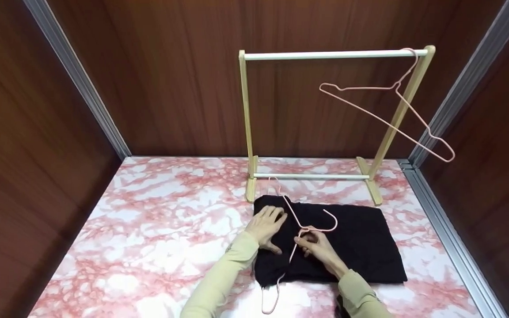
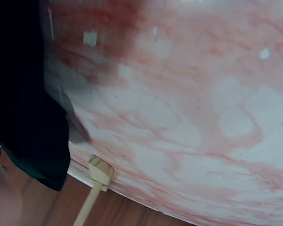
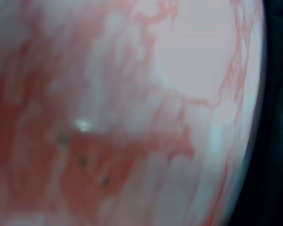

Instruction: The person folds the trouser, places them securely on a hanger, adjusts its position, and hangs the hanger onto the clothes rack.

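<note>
A folded black garment (image 1: 360,243) lies on the table, its left end folded over the lower bar of a pink hanger (image 1: 292,210). The hanger's two ends stick out past the garment's far and near edges, and its hook points right. My right hand (image 1: 320,249) pinches the hanger just below the hook, thumb and fingertips on the wire. Spread over the folded left end is my left hand (image 1: 265,227), fingers pointing away and thumb toward the hanger. In the left wrist view the black cloth (image 2: 23,94) fills the left side; the right wrist view is blurred.
Behind the garment stands a rack with wooden posts (image 1: 246,115) and a white top rail (image 1: 334,55). Another pink hanger (image 1: 369,114) hangs at the rail's right end. Brown wood-grain panels (image 1: 170,79) enclose the red-and-white marbled table (image 1: 161,221) at the back and sides.
</note>
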Demonstrator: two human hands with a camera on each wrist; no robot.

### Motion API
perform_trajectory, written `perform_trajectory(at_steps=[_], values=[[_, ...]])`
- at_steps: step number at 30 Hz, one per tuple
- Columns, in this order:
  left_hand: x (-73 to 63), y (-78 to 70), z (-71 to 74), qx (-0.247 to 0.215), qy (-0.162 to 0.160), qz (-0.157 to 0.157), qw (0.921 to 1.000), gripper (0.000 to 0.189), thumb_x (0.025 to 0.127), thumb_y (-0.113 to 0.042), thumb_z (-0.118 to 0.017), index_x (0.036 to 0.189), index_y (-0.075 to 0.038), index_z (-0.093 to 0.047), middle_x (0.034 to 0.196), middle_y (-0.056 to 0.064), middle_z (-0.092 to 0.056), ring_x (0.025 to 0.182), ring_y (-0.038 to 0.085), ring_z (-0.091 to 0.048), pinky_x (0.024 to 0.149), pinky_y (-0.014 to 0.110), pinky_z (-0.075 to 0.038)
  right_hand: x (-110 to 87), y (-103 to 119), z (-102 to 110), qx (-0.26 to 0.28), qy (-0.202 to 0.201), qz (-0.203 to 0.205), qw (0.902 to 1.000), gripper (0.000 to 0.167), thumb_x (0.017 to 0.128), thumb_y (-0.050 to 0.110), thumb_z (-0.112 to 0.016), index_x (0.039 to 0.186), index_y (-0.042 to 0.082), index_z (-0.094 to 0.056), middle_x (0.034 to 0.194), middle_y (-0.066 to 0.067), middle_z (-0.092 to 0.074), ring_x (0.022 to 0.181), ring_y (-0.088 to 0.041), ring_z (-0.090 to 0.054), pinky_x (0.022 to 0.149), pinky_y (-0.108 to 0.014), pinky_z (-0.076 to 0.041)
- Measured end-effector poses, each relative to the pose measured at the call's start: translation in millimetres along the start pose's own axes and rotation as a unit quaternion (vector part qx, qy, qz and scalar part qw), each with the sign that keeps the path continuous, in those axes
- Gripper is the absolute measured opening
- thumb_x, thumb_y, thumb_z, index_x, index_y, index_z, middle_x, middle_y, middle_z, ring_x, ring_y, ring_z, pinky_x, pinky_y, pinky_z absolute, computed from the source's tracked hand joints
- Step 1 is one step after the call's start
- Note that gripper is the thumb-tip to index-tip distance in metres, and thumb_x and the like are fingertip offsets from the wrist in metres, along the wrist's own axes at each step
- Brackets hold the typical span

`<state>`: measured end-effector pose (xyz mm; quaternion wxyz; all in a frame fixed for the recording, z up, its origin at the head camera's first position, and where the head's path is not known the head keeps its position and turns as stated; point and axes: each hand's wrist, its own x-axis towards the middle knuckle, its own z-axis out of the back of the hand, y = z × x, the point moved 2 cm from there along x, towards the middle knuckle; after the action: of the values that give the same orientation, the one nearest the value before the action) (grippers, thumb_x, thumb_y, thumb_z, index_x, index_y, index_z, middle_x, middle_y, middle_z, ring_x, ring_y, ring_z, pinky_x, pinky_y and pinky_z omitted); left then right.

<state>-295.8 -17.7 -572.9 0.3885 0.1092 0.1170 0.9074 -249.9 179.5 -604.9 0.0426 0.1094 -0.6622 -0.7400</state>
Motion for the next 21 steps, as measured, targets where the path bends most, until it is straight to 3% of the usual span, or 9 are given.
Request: perform_trajectory(at_steps=[4,7,10,13,16,21], values=[[-7.0,-7.8,4.1,-0.016,-0.004,-0.004,0.9999,0.100,0.073,-0.069,-0.075,0.151,-0.014,-0.044,0.142,0.004,-0.049,0.123,0.021,-0.050,0.104,0.031,-0.044,-1.4,0.3,-1.5,0.011,0.005,-0.004,0.9999,0.027,0.093,0.013,-0.070,0.107,-0.004,-0.055,0.074,0.007,-0.058,0.065,-0.007,-0.053,0.059,-0.022,-0.050],[-11.9,-10.9,7.9,-0.097,0.017,0.001,0.9951,0.087,0.080,-0.054,-0.076,0.150,-0.014,-0.045,0.145,0.004,-0.048,0.124,0.021,-0.050,0.103,0.032,-0.045,-2.5,1.1,-2.3,0.022,0.014,-0.013,0.9996,0.020,0.093,0.012,-0.070,0.104,0.000,-0.057,0.074,0.006,-0.062,0.067,-0.008,-0.056,0.060,-0.022,-0.051],[-15.9,-10.1,10.5,-0.213,0.058,0.013,0.9751,0.079,0.084,-0.046,-0.073,0.151,-0.014,-0.044,0.156,0.003,-0.043,0.136,0.022,-0.043,0.118,0.039,-0.035,-3.3,3.9,-2.0,0.029,0.021,-0.015,0.9992,0.018,0.094,0.012,-0.069,0.101,0.000,-0.058,0.074,0.006,-0.064,0.069,-0.008,-0.059,0.061,-0.022,-0.052],[-21.2,-7.1,10.7,-0.287,0.093,0.032,0.9530,0.083,0.084,-0.054,-0.071,0.153,-0.017,-0.043,0.164,-0.003,-0.035,0.151,0.024,-0.028,0.128,0.049,-0.015,-3.2,6.9,-0.7,0.027,0.028,-0.008,0.9992,0.022,0.095,0.013,-0.068,0.101,-0.005,-0.058,0.075,0.006,-0.064,0.071,-0.009,-0.060,0.062,-0.023,-0.053],[-25.1,-6.3,11.4,-0.293,0.111,0.042,0.9486,0.094,0.077,-0.066,-0.073,0.154,-0.021,-0.042,0.166,-0.007,-0.030,0.159,0.027,-0.011,0.128,0.057,-0.003,-4.0,8.6,0.1,0.018,0.030,-0.006,0.9994,0.025,0.095,0.013,-0.067,0.102,-0.009,-0.056,0.077,0.005,-0.063,0.071,-0.008,-0.059,0.062,-0.023,-0.053],[-22.9,-8.7,12.0,-0.275,0.118,0.040,0.9535,0.104,0.068,-0.072,-0.079,0.151,-0.021,-0.043,0.168,-0.005,-0.024,0.160,0.034,0.001,0.126,0.063,-0.002,-5.8,9.2,0.9,0.004,0.030,-0.007,0.9995,0.026,0.094,0.013,-0.068,0.101,-0.010,-0.058,0.080,0.004,-0.059,0.070,-0.008,-0.056,0.063,-0.023,-0.054]])
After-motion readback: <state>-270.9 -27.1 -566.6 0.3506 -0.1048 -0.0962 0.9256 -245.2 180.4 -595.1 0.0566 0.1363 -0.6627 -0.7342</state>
